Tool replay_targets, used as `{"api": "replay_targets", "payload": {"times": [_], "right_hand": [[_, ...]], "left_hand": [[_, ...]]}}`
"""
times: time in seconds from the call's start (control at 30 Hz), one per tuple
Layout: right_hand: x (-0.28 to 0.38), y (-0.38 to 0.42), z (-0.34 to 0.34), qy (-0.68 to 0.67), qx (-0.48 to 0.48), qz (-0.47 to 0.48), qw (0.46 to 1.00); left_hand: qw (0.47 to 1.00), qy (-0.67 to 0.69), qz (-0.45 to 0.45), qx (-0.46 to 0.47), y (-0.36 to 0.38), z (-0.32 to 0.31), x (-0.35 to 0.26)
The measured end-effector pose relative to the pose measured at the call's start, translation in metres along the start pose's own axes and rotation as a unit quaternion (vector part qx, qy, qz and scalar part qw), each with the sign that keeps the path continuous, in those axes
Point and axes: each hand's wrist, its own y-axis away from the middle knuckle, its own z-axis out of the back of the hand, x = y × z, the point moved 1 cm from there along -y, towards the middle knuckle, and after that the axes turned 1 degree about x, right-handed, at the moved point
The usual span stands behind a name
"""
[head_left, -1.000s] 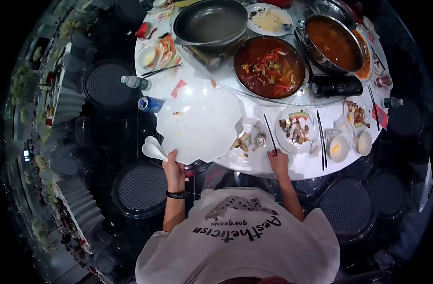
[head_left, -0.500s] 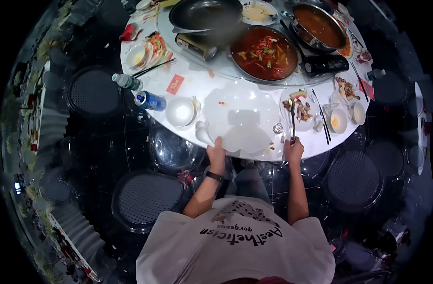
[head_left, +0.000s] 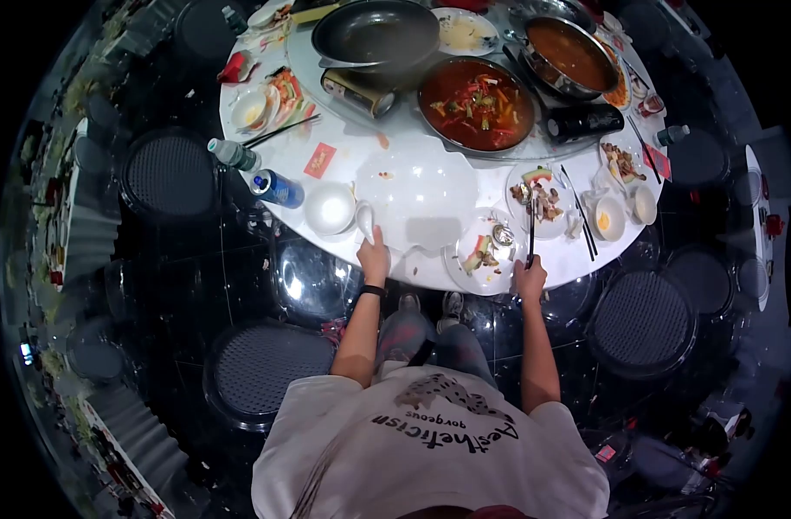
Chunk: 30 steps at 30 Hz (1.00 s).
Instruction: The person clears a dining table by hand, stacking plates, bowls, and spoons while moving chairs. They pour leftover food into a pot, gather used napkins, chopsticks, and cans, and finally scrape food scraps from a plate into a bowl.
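My left hand [head_left: 373, 263] is closed at the handle end of a white spoon [head_left: 364, 216], close to the near left edge of a large white scalloped platter [head_left: 417, 195]. A few small food bits lie on the platter. My right hand [head_left: 530, 281] grips dark chopsticks [head_left: 531, 229], their tips over a plate of bones and scraps [head_left: 543, 203]. Between my hands, at the table edge, is a small plate [head_left: 465, 272] with watermelon rind, scraps and crumpled foil. A white bowl [head_left: 330, 208] stands left of the spoon.
A blue can [head_left: 276, 188] and a water bottle [head_left: 234, 155] stand at the left edge. Farther in are a dish of red broth [head_left: 476, 104], a dark pan [head_left: 376, 35], a steel pot [head_left: 570, 56] and a black cylinder [head_left: 585, 123]. Chairs [head_left: 271, 368] surround the table.
The platter has shifted left and away from me, exposing the small plate with scraps. My left hand and the spoon have moved the same way. My right hand still holds the chopsticks.
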Motion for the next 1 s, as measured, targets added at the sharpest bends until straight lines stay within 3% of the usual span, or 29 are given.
{"api": "replay_targets", "payload": {"times": [0.1,0.2,0.23,0.27,0.3,0.37,0.47,0.6,0.7,0.87,0.97,1.0], "right_hand": [[-0.003,-0.001,-0.003,0.037,-0.003,0.025,0.999],[0.006,0.008,0.005,0.039,-0.025,0.019,0.999],[0.006,0.009,0.007,0.03,-0.035,0.027,0.999],[0.004,0.01,0.012,0.024,-0.048,0.031,0.998],[-0.003,0.01,0.019,0.02,-0.062,0.033,0.997],[-0.018,-0.006,0.039,0.024,-0.092,0.032,0.995],[-0.038,-0.041,0.073,0.076,-0.132,0.027,0.988],[-0.075,-0.096,0.096,0.189,-0.107,0.062,0.974],[-0.091,-0.13,0.099,0.248,-0.078,0.083,0.962],[-0.086,-0.152,0.107,0.314,-0.007,0.095,0.945],[-0.106,-0.143,0.106,0.325,-0.011,0.121,0.938],[-0.111,-0.136,0.108,0.322,-0.016,0.124,0.939]], "left_hand": [[0.991,-0.121,-0.016,-0.053,0.039,0.024,-0.044],[0.975,-0.14,-0.137,-0.103,0.062,0.03,-0.077],[0.968,-0.122,-0.192,-0.107,0.067,0.025,-0.083],[0.974,-0.138,-0.177,-0.035,0.048,0.014,-0.058],[0.985,0.026,0.113,0.128,0.038,0.008,-0.073],[0.921,0.195,0.203,0.27,0.012,-0.016,-0.075],[0.889,0.2,0.252,0.325,-0.017,-0.041,-0.078],[0.927,0.091,0.214,0.295,-0.016,-0.044,-0.089],[0.982,-0.045,0.099,0.154,0.007,-0.035,-0.107],[0.966,-0.235,0.026,0.107,0.018,-0.016,-0.101],[0.933,-0.33,-0.14,-0.011,0.025,-0.018,-0.079],[0.946,-0.3,-0.124,0.002,0.041,-0.017,-0.1]]}}
